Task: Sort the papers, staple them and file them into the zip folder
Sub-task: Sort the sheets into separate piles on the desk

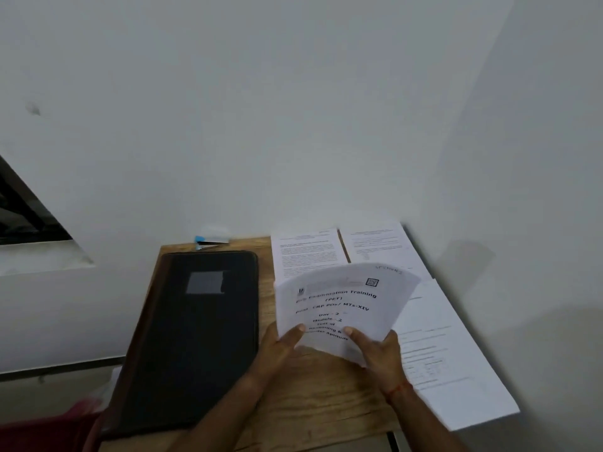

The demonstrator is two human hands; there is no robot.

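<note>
Both hands are closed on one thin bundle of white printed paper sheets (342, 301): its lower left edge is pinched by the left hand (284, 347), thumb on top, and its lower right edge is gripped by the right hand (381, 353). The bundle is held a little above the brown wooden tabletop (313, 402) and is bent into a soft arch, so the paper seems thin and flexible. The sorting step is judged to be in hand. Next, the edges should be squared, and the small blue and silver stapler (210, 243) at the far edge must be reached. A black rectangular zip folder (195, 337), matte with rounded corners, lies flat on the left. More loose white printed sheets (447, 363) are spread on the right.
</note>
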